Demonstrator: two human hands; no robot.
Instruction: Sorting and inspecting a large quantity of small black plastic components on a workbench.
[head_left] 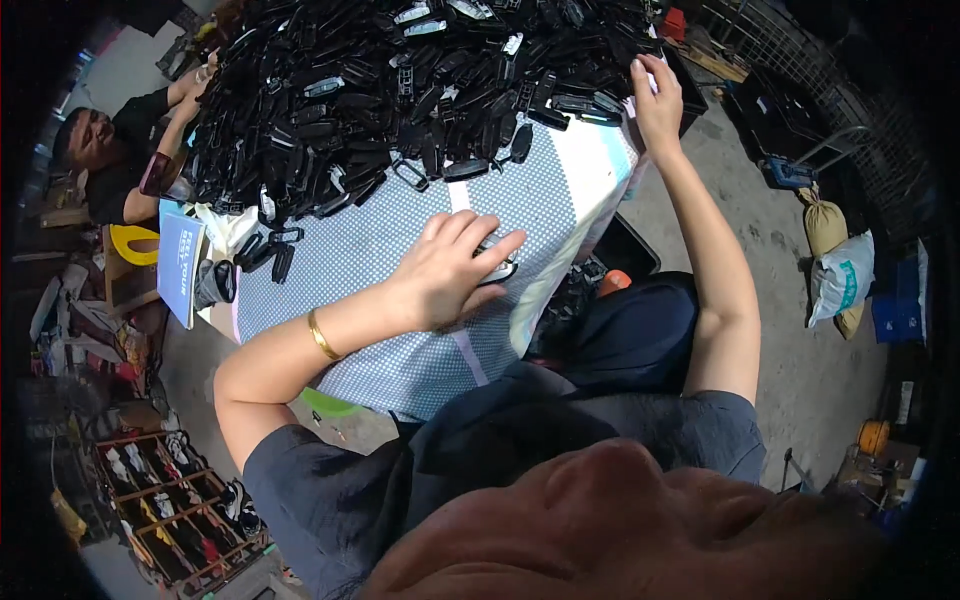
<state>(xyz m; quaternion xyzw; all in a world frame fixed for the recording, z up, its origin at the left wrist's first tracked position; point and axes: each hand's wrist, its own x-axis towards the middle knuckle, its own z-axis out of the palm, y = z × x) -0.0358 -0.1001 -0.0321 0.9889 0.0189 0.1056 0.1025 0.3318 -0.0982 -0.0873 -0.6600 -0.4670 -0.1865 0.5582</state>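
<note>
A large heap of elongated black plastic pieces (330,110), some with shiny or clear faces, covers the far part of the cloth-covered table (370,240). Over the near part of the cloth, my left hand (450,265) curls around one black plastic piece with a glossy face (506,268), mostly hidden by the fingers. My right hand (656,105) reaches to the table's right edge beside the heap, its fingers extended and slightly bent. I see nothing held in it. A few loose black pieces (283,262) lie apart at the left.
Across the table at the left, another person (130,150) reaches into the heap. A blue booklet (178,265) stands at the table's left edge. Below the right edge is a dark bin (635,240). Sacks (842,275) stand on the floor at right; a rack (170,500) stands lower left.
</note>
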